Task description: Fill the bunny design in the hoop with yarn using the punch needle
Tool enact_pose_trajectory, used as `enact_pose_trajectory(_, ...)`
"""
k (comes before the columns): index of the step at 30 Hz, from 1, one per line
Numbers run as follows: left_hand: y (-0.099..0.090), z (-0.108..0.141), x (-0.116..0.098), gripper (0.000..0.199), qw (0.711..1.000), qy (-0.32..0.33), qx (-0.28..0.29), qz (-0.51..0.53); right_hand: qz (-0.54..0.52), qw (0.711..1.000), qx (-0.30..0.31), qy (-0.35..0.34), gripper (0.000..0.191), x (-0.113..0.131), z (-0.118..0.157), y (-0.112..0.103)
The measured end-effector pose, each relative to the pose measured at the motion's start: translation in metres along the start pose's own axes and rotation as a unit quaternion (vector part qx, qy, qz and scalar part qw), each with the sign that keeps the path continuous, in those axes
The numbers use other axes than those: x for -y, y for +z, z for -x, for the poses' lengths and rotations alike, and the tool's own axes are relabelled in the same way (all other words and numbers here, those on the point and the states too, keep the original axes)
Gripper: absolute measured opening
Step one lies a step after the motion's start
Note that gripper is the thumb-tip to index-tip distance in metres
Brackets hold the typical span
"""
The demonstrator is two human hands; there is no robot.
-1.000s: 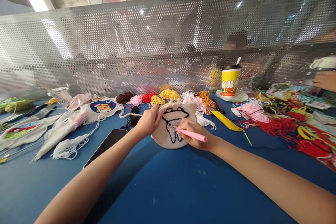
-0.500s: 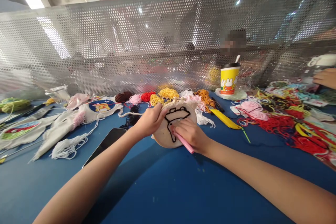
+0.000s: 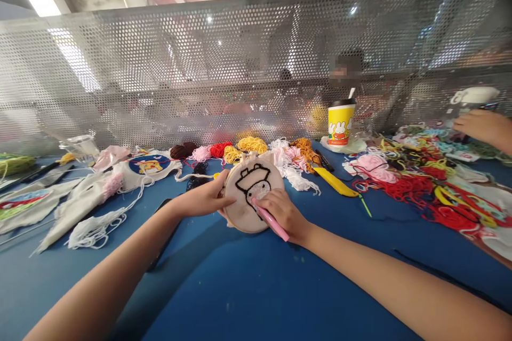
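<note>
My left hand (image 3: 208,196) grips the left rim of a round embroidery hoop (image 3: 239,212), tilted up above the blue table. Its pale cloth carries a black yarn outline of a figure with two dots for eyes and a whitish filled patch. My right hand (image 3: 285,212) is closed round a pink punch needle (image 3: 277,226), its tip end against the cloth below the dots. The needle's point is too small to make out. A dark phone (image 3: 162,248) lies partly hidden under my left forearm.
Balls of yarn (image 3: 252,144) line the back of the blue table (image 3: 256,287). A yellow cutter (image 3: 335,181), a yellow cup (image 3: 341,123) and tangled yarn (image 3: 400,189) lie to the right. Another person's hand (image 3: 486,127) reaches in at far right. A perforated metal screen (image 3: 180,74) stands behind.
The hoop has turned and faces me more, showing more of the figure. My left hand has shifted down its left side. The pink punch needle touches a lower left spot.
</note>
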State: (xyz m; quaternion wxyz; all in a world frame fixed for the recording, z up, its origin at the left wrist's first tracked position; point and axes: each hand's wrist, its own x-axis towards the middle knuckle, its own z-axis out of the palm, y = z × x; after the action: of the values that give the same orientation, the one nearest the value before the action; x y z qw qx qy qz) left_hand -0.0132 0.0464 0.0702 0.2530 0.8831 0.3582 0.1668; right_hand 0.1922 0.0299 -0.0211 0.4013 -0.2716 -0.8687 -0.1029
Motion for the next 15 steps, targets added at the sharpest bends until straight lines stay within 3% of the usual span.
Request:
enact_pose_trajectory(3,0.028,0.015,0.013,0.057,0.981,-0.031,-0.045,0.187,-0.014,1.0,-0.001,0.006,0.02,0.004,0.001,-0.002)
enact_pose_trajectory(8,0.069,0.026,0.026,0.062,0.93,-0.088,-0.116,0.338,-0.027,0.999,-0.017,0.016,0.016,0.01,-0.001,-0.002)
enact_pose_trajectory(15,0.072,0.025,0.021,0.061,0.875,-0.122,-0.095,0.459,-0.046,0.997,-0.057,-0.007,0.019,0.01,-0.003,-0.004)
